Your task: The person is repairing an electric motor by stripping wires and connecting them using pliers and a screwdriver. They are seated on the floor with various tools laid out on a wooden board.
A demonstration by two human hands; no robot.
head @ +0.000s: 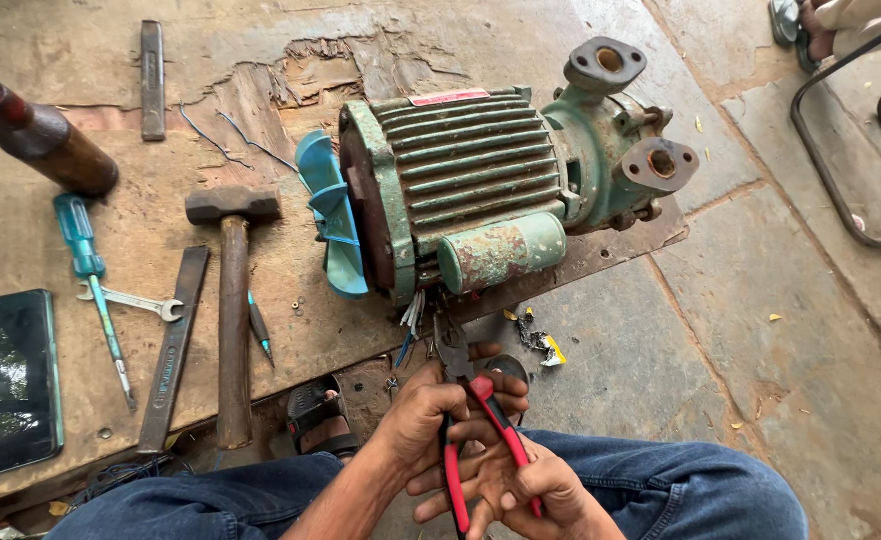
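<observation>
1. While I've got the red-handled pliers gripped in both hands, here's where things sit: my left hand is wrapped around the upper part near the joint, and my right hand is closed on the lower handles. Neither hand is free. The plier nose points up toward the bundle of wires hanging out from under the green motor pump.

2. For doing this bit well, I'd say keep the nose square on one wire at a time, since they're bunched close together. I can't tell from this view whether the tips are actually biting a wire or just near them.

3. I'd squeeze gently. Those leads look thin, and too hard a grip could nick them.

4. Watch the blue fan on the motor's end; it's just beside the wires, and the blades look easy to knock.

5. Surface: the motor sits on a worn, scuffed wooden board laid over a stone slab floor. It's pretty dusty, with bits of debris around.

6. Also on the board: a hammer, a blue-handled screwdriver, a small spanner, a flat metal bar, a chisel and a brown bottle. A dark tablet-like slab lies at the left edge.

7. Someone else's sandalled foot shows at top right, next to a bent metal frame.
</observation>
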